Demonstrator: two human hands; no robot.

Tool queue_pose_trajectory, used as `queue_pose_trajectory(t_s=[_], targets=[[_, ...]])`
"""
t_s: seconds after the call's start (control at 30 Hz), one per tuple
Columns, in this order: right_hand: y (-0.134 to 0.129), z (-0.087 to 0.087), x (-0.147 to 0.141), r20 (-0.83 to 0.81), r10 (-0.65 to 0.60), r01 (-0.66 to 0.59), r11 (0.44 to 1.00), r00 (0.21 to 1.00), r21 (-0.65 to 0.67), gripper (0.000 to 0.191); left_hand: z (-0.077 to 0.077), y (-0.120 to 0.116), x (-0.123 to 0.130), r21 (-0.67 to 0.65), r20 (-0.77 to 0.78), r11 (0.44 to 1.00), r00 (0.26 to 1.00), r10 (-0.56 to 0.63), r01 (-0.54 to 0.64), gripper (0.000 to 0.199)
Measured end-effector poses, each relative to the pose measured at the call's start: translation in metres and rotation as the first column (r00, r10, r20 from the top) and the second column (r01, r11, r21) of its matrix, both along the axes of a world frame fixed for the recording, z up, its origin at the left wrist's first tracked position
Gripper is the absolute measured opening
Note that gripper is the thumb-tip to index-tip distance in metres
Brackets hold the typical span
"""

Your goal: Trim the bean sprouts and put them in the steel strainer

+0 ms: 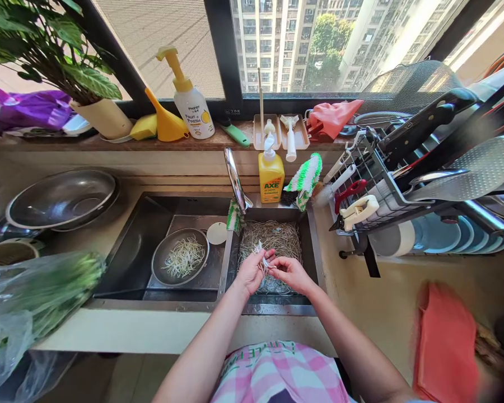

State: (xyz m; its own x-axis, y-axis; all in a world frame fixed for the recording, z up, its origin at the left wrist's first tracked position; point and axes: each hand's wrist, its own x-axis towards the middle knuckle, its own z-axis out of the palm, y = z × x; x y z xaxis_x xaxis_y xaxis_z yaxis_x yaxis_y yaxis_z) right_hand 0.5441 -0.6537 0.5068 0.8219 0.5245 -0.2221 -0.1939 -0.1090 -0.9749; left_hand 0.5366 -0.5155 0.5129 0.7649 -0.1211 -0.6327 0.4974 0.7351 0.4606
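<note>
My left hand [253,271], palm up, holds a small bunch of pale bean sprouts [260,258] above the right sink basin [313,246]. Beside it, my right hand [293,274] pinches the end of a sprout, thumb and forefinger together. Beneath both hands, a tangle of thin sprouts [277,235] fills the basin, with water visible near the front. In the left basin [126,268] stands a round dark pan [159,267] with a loose heap of white sprouts [185,256] in it. A small pale disc [217,233] lies against the pan's right side.
The tap [234,179] rises behind the divider, near a yellow soap bottle [271,176] and a green-white scrubber [306,176]. A wire rack [373,179] with knives and ladles stands right. A wok [63,196] and bagged greens [63,285] sit left; a red cloth [445,341] lies front right.
</note>
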Motion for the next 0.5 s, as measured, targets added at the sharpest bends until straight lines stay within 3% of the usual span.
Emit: queue_pose_trajectory(t_s=[0.13,0.23,0.4,0.5], targets=[[0.007,-0.005,-0.005,-0.034,-0.073,0.075,0.996,0.997,0.056,0.018,0.0,-0.004,-0.002,0.004,0.005,1.0,1.0,0.0,0.0,0.011],[0.014,-0.008,-0.008,-0.014,-0.194,0.194,0.98,0.981,0.04,0.01,0.0,-0.006,-0.003,-0.014,0.013,1.0,1.0,0.016,-0.016,0.011],[0.017,-0.009,-0.01,-0.086,-0.448,0.448,0.894,0.89,-0.03,0.01,0.003,-0.006,-0.003,-0.067,0.078,0.995,0.994,0.078,-0.073,0.009],[0.01,-0.005,-0.013,-0.198,-0.399,0.411,0.911,0.895,0.022,0.013,0.005,0.0,-0.001,-0.14,0.104,0.987,0.99,0.092,-0.077,0.008]])
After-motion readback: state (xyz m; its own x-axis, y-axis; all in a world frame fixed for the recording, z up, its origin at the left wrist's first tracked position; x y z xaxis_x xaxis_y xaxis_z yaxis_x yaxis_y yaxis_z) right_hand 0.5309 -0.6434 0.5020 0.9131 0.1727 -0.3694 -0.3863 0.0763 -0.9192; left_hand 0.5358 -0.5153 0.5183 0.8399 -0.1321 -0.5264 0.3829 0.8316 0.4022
